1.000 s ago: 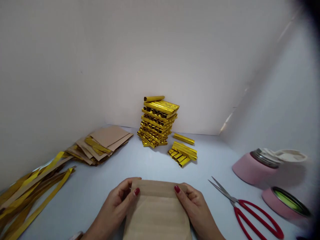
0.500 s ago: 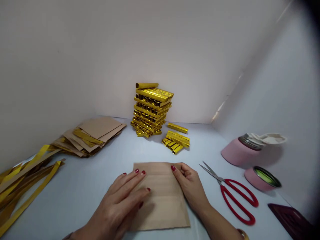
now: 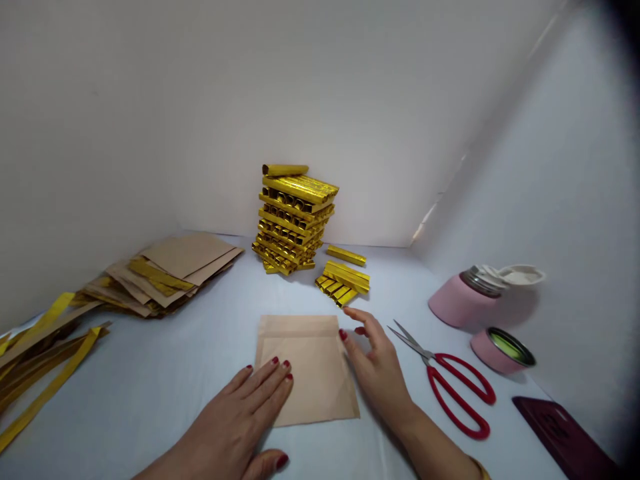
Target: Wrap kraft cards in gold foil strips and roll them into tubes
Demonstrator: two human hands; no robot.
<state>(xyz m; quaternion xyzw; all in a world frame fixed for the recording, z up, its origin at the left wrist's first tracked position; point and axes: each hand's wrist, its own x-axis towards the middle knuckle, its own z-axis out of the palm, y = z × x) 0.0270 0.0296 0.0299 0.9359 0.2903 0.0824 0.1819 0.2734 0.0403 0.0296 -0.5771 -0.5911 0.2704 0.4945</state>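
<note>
The left grip (image 3: 237, 408) lay flat, with fingers together and thumb apart, upon the lower left part of the brown paper (image 3: 317, 377). This paper was on the desk (image 3: 175, 373), between the two grips. The right grip (image 3: 376, 367) was spread, its thumb at the paper's right edge. Even, light pressure seemed best, away from the scissors (image 3: 434, 360) to its right.
</note>
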